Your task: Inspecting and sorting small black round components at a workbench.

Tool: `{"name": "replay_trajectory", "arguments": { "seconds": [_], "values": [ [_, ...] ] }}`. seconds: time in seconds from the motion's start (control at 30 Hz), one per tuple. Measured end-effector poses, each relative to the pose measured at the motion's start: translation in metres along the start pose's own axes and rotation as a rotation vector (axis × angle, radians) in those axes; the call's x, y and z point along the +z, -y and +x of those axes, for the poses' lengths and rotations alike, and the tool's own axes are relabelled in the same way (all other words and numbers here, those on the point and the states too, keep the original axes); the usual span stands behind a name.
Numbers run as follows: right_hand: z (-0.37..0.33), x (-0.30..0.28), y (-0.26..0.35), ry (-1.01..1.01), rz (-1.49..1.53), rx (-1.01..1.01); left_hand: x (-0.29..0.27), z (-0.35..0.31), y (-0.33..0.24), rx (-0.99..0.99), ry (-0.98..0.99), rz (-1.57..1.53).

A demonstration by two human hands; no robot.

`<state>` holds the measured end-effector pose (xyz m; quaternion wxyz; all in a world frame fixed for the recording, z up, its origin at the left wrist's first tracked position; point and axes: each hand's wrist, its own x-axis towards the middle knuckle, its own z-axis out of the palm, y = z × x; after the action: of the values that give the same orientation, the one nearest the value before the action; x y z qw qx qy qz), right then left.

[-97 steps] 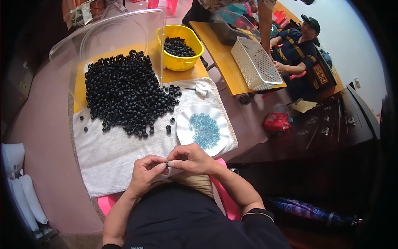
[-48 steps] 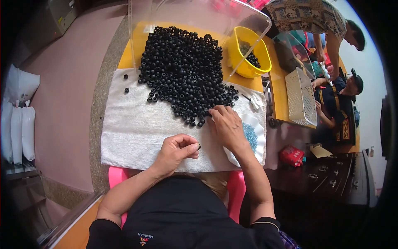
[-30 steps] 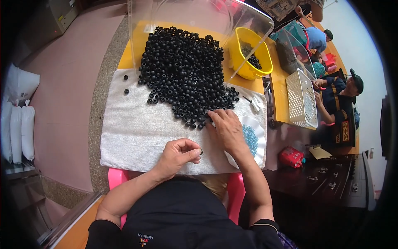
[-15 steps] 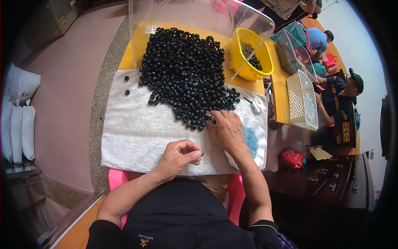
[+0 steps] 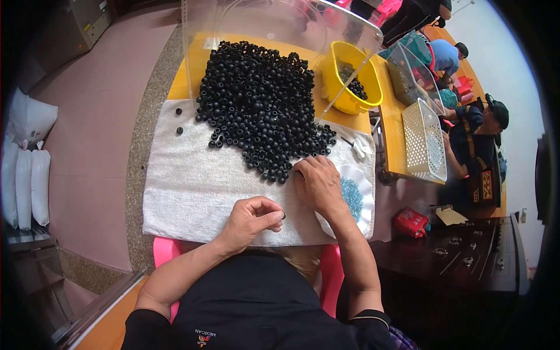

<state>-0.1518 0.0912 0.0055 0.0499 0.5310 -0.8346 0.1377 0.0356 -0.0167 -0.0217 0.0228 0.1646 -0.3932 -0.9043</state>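
Observation:
A big heap of small black round pieces with holes [image 5: 256, 99], like hollow beads, covers the far part of a white towel [image 5: 186, 192]. My left hand [image 5: 252, 220] rests low over the towel, thumb and forefinger pinching one dark round piece [image 5: 283, 215], mostly hidden by the fingers. My right hand [image 5: 319, 182] is at the heap's near right edge. Its fingers are curled down and drawn together; what lies between their tips is hidden. Beside the right wrist, a white scalloped dish [image 5: 366, 201] holds many tiny clear-blue bits [image 5: 351, 195].
A clear plastic bin [image 5: 188, 64] lies tipped behind the heap, open toward me. At its right stands a yellow tub [image 5: 378, 96] with black pieces inside. Two loose pieces [image 5: 179, 130] lie at left. A white perforated basket [image 5: 417, 140] and other people are farther right.
The fingers of my right hand have drawn in toward the thumb at the heap's edge. My left hand has stayed in place with its pinch.

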Motion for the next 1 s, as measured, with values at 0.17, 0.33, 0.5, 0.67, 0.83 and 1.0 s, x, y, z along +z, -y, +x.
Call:
{"name": "replay_trajectory", "arguments": {
  "seconds": [0.17,0.33,0.5,0.67,0.83,1.0],
  "values": [
    [-0.001,0.004,-0.007,-0.027,0.049,-0.059,0.001,0.0,0.0,0.001,-0.003,0.016],
    [-0.006,0.0,-0.008,-0.183,0.198,-0.159,0.001,-0.001,0.001,0.006,0.003,0.024],
    [-0.011,-0.009,0.002,-0.174,0.326,-0.089,0.001,0.0,0.002,0.004,-0.01,0.02],
    [-0.016,-0.015,0.004,-0.075,0.469,-0.061,0.002,0.0,0.0,0.009,-0.018,0.013],
    [-0.019,-0.01,0.004,-0.099,0.629,-0.083,0.001,0.002,0.0,0.001,-0.02,0.009],
    [-0.023,-0.022,0.018,0.023,0.856,0.092,-0.001,0.001,0.002,-0.001,-0.029,-0.004]
  ]
}}
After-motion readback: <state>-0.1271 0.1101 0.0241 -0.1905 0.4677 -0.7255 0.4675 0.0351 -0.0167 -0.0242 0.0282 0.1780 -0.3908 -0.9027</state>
